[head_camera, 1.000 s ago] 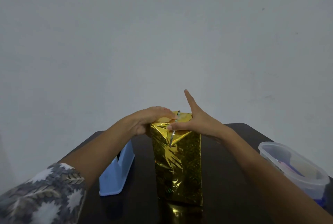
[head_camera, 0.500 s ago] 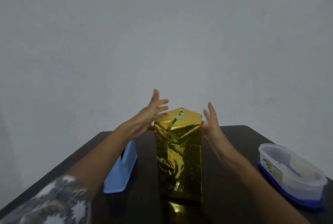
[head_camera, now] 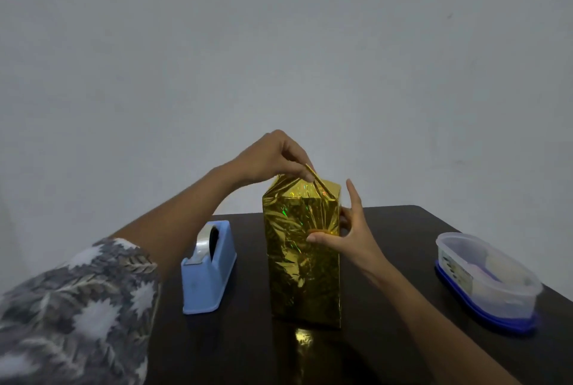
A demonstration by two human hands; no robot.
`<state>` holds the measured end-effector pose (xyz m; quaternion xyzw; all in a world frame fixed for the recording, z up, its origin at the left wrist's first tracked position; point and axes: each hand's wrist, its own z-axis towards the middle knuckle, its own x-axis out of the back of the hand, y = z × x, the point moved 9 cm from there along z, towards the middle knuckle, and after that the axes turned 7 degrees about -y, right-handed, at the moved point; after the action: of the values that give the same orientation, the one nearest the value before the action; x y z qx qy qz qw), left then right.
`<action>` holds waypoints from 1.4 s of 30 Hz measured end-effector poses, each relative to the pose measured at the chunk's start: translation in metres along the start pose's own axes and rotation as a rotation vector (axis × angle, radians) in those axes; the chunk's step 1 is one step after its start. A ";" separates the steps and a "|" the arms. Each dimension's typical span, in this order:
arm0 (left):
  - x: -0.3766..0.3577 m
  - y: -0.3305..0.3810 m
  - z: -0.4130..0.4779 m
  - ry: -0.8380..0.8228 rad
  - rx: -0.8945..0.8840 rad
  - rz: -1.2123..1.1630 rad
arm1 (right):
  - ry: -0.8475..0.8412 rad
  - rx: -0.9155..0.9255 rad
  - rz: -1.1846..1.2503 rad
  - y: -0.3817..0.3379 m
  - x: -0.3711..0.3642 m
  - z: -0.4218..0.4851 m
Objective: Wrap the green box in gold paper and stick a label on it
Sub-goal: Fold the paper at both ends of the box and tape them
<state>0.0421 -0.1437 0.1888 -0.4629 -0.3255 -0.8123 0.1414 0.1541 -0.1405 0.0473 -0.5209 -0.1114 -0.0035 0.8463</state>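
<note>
On the dark table (head_camera: 403, 223) the gold-wrapped box (head_camera: 302, 276) stands upright beside the blue tape dispenser (head_camera: 207, 270). Our right hand (head_camera: 352, 237) clasps its upper right corner, likely steadying it, while our left hand (head_camera: 273, 158) pinches the loose top flap (head_camera: 317, 182) to fold it. Half a second ago both hands hovered, spread, beside it.
</note>
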 end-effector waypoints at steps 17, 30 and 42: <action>0.006 -0.018 -0.035 -0.137 0.085 -0.180 | -0.024 0.041 0.051 0.004 0.000 0.002; 0.000 -0.138 -0.066 0.593 0.407 -0.695 | -0.129 -0.002 0.059 0.018 -0.001 0.009; -0.112 -0.112 -0.066 0.035 0.335 -0.921 | -0.032 -0.156 0.181 0.065 0.014 0.036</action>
<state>-0.0021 -0.1115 0.0259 -0.2279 -0.6203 -0.7344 -0.1545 0.1691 -0.0778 0.0083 -0.5931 -0.0768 0.0723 0.7982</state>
